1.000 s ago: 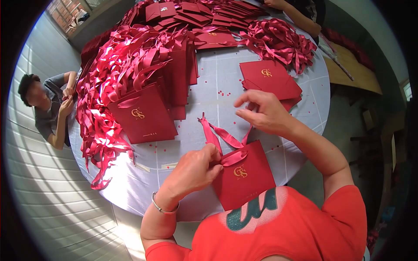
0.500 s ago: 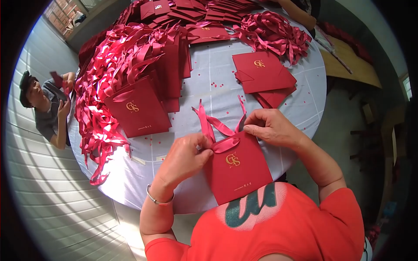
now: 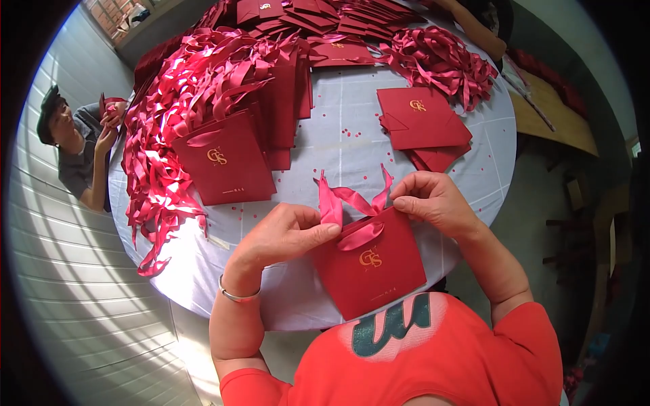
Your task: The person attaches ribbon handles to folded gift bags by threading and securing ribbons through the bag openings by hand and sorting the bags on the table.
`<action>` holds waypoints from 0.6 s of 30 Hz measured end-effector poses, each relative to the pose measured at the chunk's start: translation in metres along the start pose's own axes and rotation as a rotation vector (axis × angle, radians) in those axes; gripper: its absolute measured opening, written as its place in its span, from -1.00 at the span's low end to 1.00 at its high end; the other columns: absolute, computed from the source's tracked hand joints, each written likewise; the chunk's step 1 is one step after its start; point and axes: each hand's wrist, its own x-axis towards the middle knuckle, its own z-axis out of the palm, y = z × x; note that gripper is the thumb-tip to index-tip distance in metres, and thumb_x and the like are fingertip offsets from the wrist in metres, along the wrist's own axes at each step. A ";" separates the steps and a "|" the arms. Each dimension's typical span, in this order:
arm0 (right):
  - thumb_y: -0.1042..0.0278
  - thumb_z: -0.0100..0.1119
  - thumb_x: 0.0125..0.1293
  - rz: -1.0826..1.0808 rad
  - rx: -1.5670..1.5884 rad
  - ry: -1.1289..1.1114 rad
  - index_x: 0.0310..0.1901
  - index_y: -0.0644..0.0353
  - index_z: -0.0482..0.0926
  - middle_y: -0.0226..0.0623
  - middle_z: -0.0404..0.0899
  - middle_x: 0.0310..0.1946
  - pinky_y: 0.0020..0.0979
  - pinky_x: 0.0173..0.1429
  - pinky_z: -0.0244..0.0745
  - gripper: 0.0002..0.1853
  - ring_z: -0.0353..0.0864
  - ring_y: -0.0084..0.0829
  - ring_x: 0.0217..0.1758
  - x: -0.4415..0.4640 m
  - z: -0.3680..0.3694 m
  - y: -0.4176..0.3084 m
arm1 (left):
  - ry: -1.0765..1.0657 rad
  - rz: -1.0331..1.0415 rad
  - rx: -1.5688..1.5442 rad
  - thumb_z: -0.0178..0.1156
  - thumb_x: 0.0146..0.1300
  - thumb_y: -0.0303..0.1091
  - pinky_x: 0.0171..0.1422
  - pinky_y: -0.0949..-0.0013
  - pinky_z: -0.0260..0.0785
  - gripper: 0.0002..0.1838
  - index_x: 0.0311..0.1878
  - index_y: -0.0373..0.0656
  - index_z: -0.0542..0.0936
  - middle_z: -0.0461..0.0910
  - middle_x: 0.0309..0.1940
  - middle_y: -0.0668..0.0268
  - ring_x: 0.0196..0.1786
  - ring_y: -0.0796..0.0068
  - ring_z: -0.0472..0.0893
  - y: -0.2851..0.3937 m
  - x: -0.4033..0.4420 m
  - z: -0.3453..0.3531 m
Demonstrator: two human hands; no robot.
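A red paper gift bag [image 3: 369, 271] with a gold emblem leans against my shirt at the table's near edge, its mouth facing away from me. One pink ribbon handle loops over its front, and another pink ribbon [image 3: 355, 197] stands up behind it with its ends raised. My left hand [image 3: 288, 233] is closed at the bag's upper left, thumb and fingers pinching the ribbon there. At the upper right corner my right hand [image 3: 433, 203] pinches the bag's rim between thumb and forefinger, close to the other ribbon end. Exactly what lies under those fingertips is partly hidden.
Upright red bags [image 3: 227, 162] with a heap of ribbons [image 3: 183, 101] fill the left side. Flat bags [image 3: 423, 118] lie to the right, below a ribbon pile [image 3: 443, 64]. Red dots litter the tablecloth [image 3: 338, 149]. A co-worker [image 3: 81, 149] sits left; another person's arm [image 3: 477, 27] shows behind.
My left thumb has shifted up onto the ribbon at the bag's left side, and the ribbon behind the mouth has changed shape. The view has shifted slightly. The left co-worker's hands have moved.
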 end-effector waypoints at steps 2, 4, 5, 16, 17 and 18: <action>0.44 0.35 0.36 -0.025 0.014 -0.023 -0.12 0.28 0.67 -0.48 0.66 -0.30 -0.63 -0.16 0.52 -0.87 0.59 -0.72 -0.25 0.001 -0.001 0.001 | -0.074 0.025 0.002 0.30 0.40 -0.03 -0.30 0.53 0.32 -0.58 -0.10 -0.29 0.72 0.55 -0.42 0.56 -0.33 0.78 0.41 -0.010 0.005 -0.001; 0.45 0.33 0.37 -0.051 0.023 -0.064 -0.11 0.28 0.67 -0.48 0.66 -0.28 -0.63 -0.13 0.53 -0.87 0.59 -0.72 -0.23 0.004 -0.001 0.005 | -0.066 0.094 -0.103 0.25 0.44 -0.07 -0.27 0.54 0.30 -0.61 -0.15 -0.30 0.71 0.53 -0.42 0.58 -0.30 0.79 0.39 -0.018 0.011 0.010; 0.45 0.33 0.37 -0.038 0.022 -0.094 -0.11 0.28 0.67 -0.48 0.66 -0.27 -0.63 -0.13 0.53 -0.87 0.59 -0.71 -0.23 0.004 -0.002 0.007 | -0.066 0.099 -0.130 0.24 0.46 -0.10 -0.25 0.54 0.31 -0.62 -0.15 -0.31 0.71 0.54 -0.40 0.59 -0.29 0.79 0.39 -0.019 0.013 0.013; 0.38 0.25 0.44 0.179 -0.112 -0.168 -0.07 0.21 0.61 -0.51 0.64 -0.31 -0.65 -0.31 0.42 -0.87 0.56 -0.73 -0.31 0.013 -0.003 -0.002 | 0.249 0.240 -0.332 0.02 0.57 -0.31 -0.19 0.54 0.47 -0.75 -0.07 -0.31 0.60 0.71 -0.31 0.28 -0.28 0.63 0.64 -0.035 0.037 0.035; 0.34 0.24 0.46 0.174 -0.171 -0.160 -0.05 0.23 0.62 -0.53 0.62 -0.33 -0.65 -0.30 0.39 -0.83 0.52 -0.75 -0.32 0.012 0.002 -0.005 | 0.268 0.250 -0.338 -0.01 0.59 -0.30 -0.19 0.53 0.48 -0.73 -0.06 -0.32 0.58 0.71 -0.30 0.25 -0.28 0.62 0.65 -0.034 0.037 0.035; 0.34 0.24 0.46 0.169 -0.183 -0.170 -0.05 0.23 0.62 -0.53 0.62 -0.33 -0.65 -0.30 0.39 -0.83 0.52 -0.75 -0.32 0.014 0.006 -0.007 | 0.282 0.259 -0.343 -0.01 0.59 -0.30 -0.19 0.53 0.48 -0.73 -0.06 -0.32 0.58 0.71 -0.30 0.25 -0.28 0.62 0.65 -0.035 0.036 0.033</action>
